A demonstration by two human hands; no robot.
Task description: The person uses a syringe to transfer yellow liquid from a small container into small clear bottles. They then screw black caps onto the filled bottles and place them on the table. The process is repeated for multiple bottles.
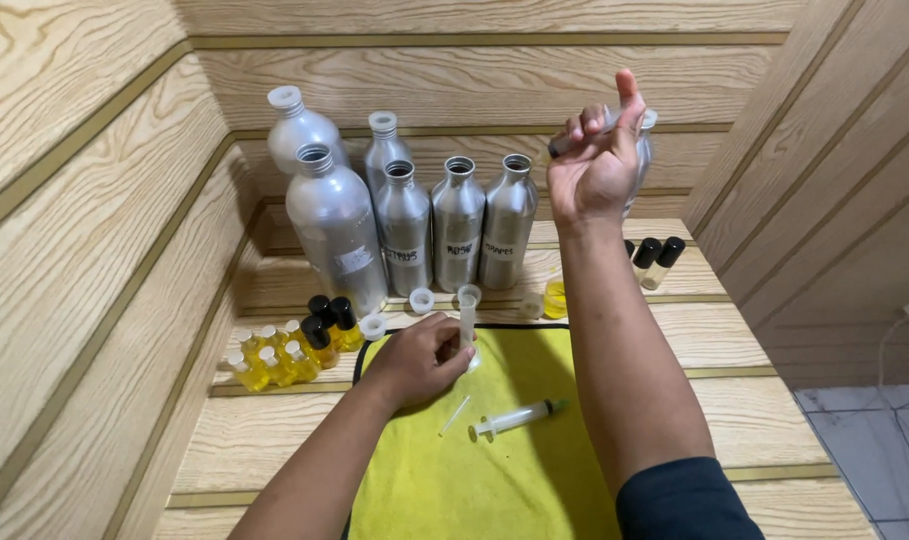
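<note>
My left hand (422, 358) grips a small clear measuring cylinder (469, 312) standing upright on a yellow cloth (445, 480). My right hand (597, 165) is raised well above the table, fingers curled around a silver bottle (643, 145), which shows only partly behind the hand, index finger pointing up. A plastic syringe (515, 416) and a thin clear tube (454, 415) lie on the cloth just right of my left hand.
Several silver metal bottles (405, 215), some uncapped, stand at the back on a wooden surface. Small yellow-filled vials (270, 360), some black-capped, cluster at left. White caps (422, 299), a yellow-filled cup (555, 298) and two black-capped roller vials (657, 258) sit nearby. Wood walls enclose left and right.
</note>
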